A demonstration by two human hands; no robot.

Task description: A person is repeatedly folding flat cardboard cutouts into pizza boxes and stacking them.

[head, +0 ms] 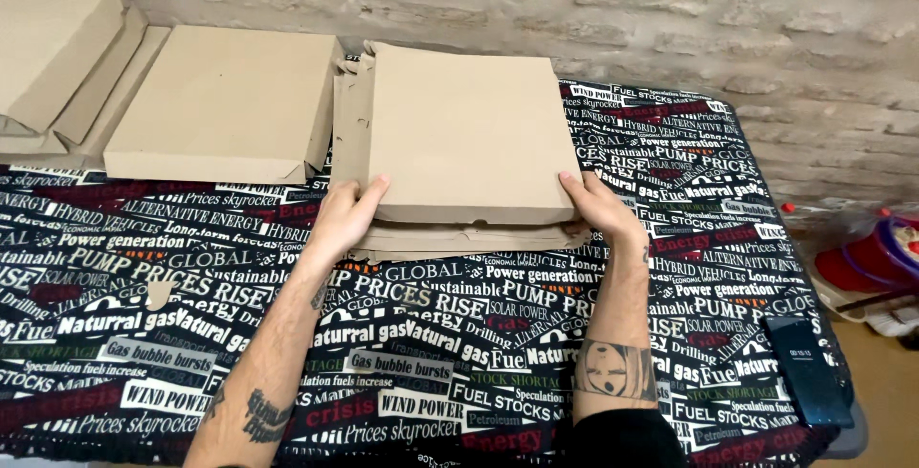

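Atop flattened brown cardboard blanks (459,238) on the cloth-covered bench (402,372): folded square brown cardboard box (464,128), left hand (347,214) and right hand (595,205) fingers half-curled against its front corners, squaring it.

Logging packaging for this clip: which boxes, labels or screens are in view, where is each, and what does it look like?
Folded cardboard box: table centre, flat square, plain brown, gripped by left hand and right hand.
Flat cardboard blanks: under that box, brown.
Second box: left of it, plain brown.
Box stack: far left, brown.
Dark phone-like slab: right table edge, small pale marking.
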